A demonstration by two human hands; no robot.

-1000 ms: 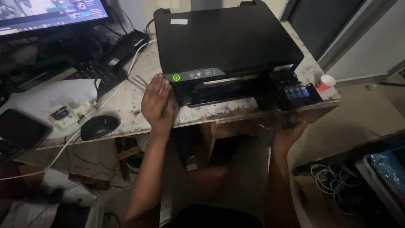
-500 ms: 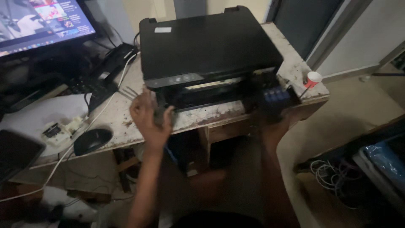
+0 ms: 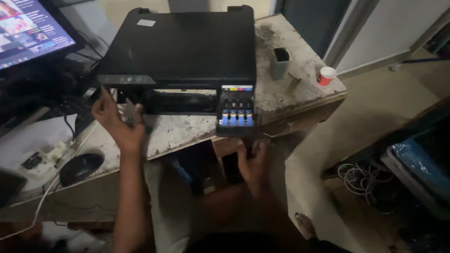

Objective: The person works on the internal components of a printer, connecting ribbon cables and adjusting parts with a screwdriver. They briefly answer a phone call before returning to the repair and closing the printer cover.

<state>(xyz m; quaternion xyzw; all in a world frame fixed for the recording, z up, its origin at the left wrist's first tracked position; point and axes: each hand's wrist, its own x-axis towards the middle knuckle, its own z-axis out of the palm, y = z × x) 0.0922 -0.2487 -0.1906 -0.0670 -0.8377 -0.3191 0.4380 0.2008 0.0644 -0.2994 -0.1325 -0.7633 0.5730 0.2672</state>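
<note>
A black printer [image 3: 187,42] sits on a worn, stained wooden table [image 3: 295,89]. Its ink tank unit [image 3: 236,110], with blue-lit windows, hangs at the front right corner. My left hand [image 3: 117,124] is raised at the printer's front left corner, fingers apart and holding nothing, just below the control panel [image 3: 126,79]. My right hand [image 3: 253,161] is lower, under the table edge beneath the ink tank unit. It is blurred, and its grip cannot be made out.
A lit monitor [image 3: 28,33] stands at the far left, with a black mouse [image 3: 79,168] and a white power strip [image 3: 35,159] in front of it. A grey holder [image 3: 280,61] and a red-and-white cup [image 3: 326,75] stand right of the printer. Coiled cables [image 3: 363,178] lie on the floor.
My left hand has come off the printer's front panel and dropped to the left, fingers spreading. My right hand stays under the ink tank unit. The view has shifted right.
</note>
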